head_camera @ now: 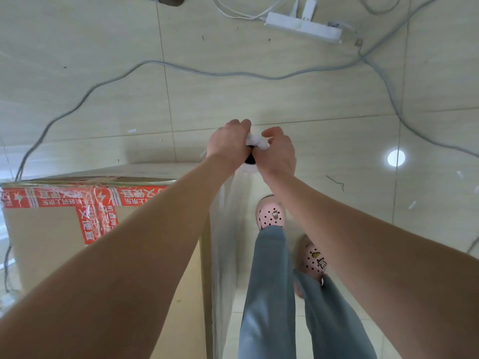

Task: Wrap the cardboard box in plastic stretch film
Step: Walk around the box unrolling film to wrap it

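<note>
Floor (337, 104): pale tile, carries all items; grey cable (233, 73) loops beyond the box, power strip (303, 28) further off.

Cardboard box (51, 244): large, stands on floor, orange printed tape (77, 198) across top. Landmark for rest.

Stretch film sheet (223, 255): clear, hangs down box's right side face, runs forward off the box's far right corner to the roll.

Film roll (250, 164): just past that corner, long axis approx. vertical, mostly hidden by hands; dark core end shows.

Left hand (228, 143): nearer the box, fingers clenched round roll top.

Right hand (277, 154): away from box, fingers clenched on white bunched film (256, 141) at roll top. Both touch.

Judgement: wrap early; next pull prob. carries roll left round the far face, keeping tension.
</note>
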A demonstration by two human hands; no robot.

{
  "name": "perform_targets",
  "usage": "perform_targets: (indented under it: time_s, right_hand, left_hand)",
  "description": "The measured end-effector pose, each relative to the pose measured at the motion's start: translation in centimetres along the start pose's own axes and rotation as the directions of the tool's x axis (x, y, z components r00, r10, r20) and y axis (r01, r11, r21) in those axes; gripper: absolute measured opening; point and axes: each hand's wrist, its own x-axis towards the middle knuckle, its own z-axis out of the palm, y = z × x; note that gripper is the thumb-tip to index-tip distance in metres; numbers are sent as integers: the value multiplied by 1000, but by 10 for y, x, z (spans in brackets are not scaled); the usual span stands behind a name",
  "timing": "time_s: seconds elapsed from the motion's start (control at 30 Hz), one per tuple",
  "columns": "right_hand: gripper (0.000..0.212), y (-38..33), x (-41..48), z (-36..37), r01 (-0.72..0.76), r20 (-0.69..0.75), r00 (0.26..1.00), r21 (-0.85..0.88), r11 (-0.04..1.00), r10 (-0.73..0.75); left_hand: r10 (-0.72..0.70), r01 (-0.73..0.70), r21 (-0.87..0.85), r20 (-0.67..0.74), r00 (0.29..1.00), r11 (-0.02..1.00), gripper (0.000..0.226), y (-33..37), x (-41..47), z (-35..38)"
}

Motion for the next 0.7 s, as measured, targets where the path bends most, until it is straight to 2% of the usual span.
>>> perform_targets:
  time_s: [0.07, 0.13, 0.3, 0.4, 0.47, 0.53, 0.6, 0.7]
  right_hand:
    - [34, -2, 2, 2, -32, 1, 999, -11, 999, 32]
    - [31, -10, 6, 4, -2, 20, 1000, -7, 1000, 2]
    - [39, -42, 17, 12, 117, 84, 989, 40, 992, -120]
    - [36, -51, 21, 20, 46, 77, 996, 56, 997, -50]
    - [28, -53, 22, 24, -24, 72, 997, 66, 998, 20]
    - [24, -54, 24, 27, -31, 65, 998, 85, 996, 25]
    - [26, -55, 26, 27, -37, 67, 997, 113, 993, 30]
    - [40, -55, 27, 30, -54, 91, 995, 105, 993, 45]
  left_hand:
    - [-53, 53, -14, 8, 999, 998, 20, -3, 4, -5]
    - [-155, 156, -80, 19, 988, 984, 18, -10, 8, -10]
    - [-388, 388, -346, 73, 919, 854, 18, -33, 17, -22]
    - [-447, 437, -420, 81, 891, 795, 19, -42, 21, -29]
    - [-463, 449, -436, 79, 883, 780, 21, -47, 21, -29]
    - [-439, 428, -376, 61, 896, 822, 24, -49, 22, -29]
    - [-367, 365, -290, 49, 929, 885, 28, -46, 25, -31]
    - [-260, 274, -188, 97, 961, 943, 48, -41, 31, -35]
